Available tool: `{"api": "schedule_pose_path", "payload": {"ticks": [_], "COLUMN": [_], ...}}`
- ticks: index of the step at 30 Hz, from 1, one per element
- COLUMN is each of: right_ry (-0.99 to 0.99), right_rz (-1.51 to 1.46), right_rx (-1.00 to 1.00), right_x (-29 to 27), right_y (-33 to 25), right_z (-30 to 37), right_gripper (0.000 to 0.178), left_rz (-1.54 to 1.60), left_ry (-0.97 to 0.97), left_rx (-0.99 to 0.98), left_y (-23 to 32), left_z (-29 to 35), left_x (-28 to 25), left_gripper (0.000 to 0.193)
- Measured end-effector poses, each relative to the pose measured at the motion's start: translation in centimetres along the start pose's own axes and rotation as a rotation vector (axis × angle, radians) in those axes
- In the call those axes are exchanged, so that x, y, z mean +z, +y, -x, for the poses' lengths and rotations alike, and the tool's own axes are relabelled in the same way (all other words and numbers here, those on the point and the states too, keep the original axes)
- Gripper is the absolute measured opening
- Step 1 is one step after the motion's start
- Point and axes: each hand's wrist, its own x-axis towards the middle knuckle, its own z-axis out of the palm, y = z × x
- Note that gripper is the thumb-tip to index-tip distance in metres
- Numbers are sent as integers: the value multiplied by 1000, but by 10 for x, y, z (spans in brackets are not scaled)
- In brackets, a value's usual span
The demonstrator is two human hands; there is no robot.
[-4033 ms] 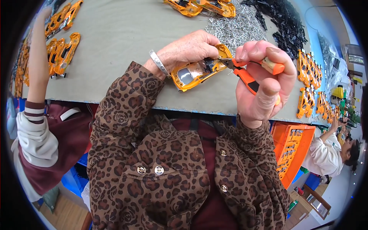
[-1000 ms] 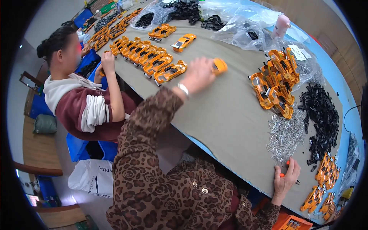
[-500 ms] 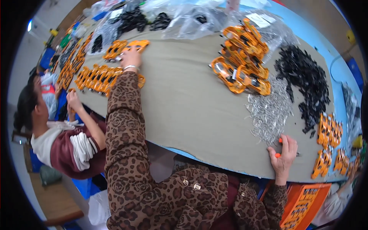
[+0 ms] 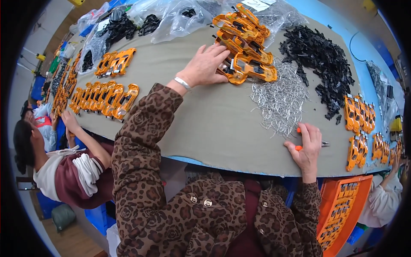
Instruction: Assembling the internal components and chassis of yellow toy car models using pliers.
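Observation:
My left hand (image 4: 204, 66) reaches across the table and its fingers rest on the near edge of a pile of orange toy car shells (image 4: 244, 47); whether it grips one I cannot tell. My right hand (image 4: 307, 147) lies near the table's front edge, closed around orange-handled pliers (image 4: 299, 139) whose metal tip points right. A heap of thin silver metal pins (image 4: 280, 98) lies between the two hands, just beyond the right one.
A pile of small black parts (image 4: 319, 58) lies behind the pins. Rows of orange shells sit at the left (image 4: 105, 98) and right (image 4: 359, 118). Clear bags (image 4: 171, 19) hold more black parts. A person (image 4: 64, 167) sits at my left; an orange crate (image 4: 342, 210) stands below right.
My left hand has left the row of shells at the far left and swung right to the orange pile. The right hand has stayed by the pins holding the pliers.

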Motion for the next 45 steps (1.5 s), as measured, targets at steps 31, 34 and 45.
{"api": "schedule_pose_path", "payload": {"ticks": [31, 34, 45], "right_ry": [-3, -31, -81], "right_rz": [-827, -1131, -1646], "right_rx": [233, 348, 560], "right_x": [56, 49, 45], "right_y": [5, 10, 11], "right_z": [-90, -90, -90], "right_gripper": [8, 11, 12], "left_rz": [1812, 2117, 2340], "left_ry": [-645, -498, -156], "left_rx": [-629, -527, -815], "left_y": [91, 102, 150], "left_z": [40, 29, 7], "left_x": [-58, -51, -2], "left_gripper": [64, 66, 78]}}
